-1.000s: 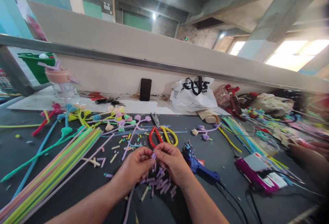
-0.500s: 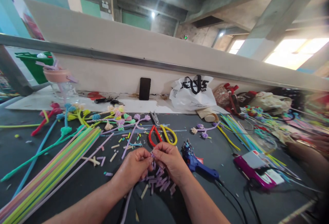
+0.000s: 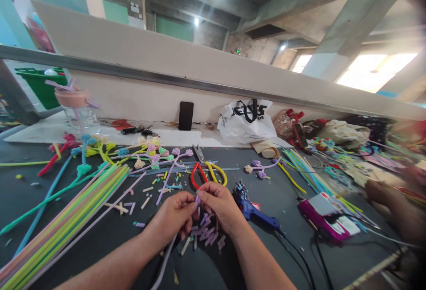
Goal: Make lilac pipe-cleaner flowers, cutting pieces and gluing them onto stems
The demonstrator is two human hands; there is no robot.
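My left hand (image 3: 173, 216) and my right hand (image 3: 219, 205) meet above the dark table (image 3: 286, 201), fingertips pinched together on a small purple straw piece (image 3: 198, 200). A long pale purple straw (image 3: 164, 263) trails from under my left hand toward me. Below the fingers lies a heap of several short purple straw bits (image 3: 206, 233). Red and yellow handled scissors (image 3: 208, 172) lie just beyond my hands. A blue glue gun (image 3: 254, 210) rests right of my right hand, its black cord running toward the table's near edge.
A bundle of long pastel straws (image 3: 66, 223) lies at the left. Finished straw flowers (image 3: 146, 152) sit behind it. A phone (image 3: 185, 116), a white plastic bag (image 3: 248, 121) and a jar (image 3: 76, 108) line the back. Another person's hand (image 3: 389, 199) works at right near a magenta box (image 3: 324, 216).
My hands stay pinched on the purple piece and have barely moved. The view has shifted slightly right, and the other person's hand at right has moved inward.
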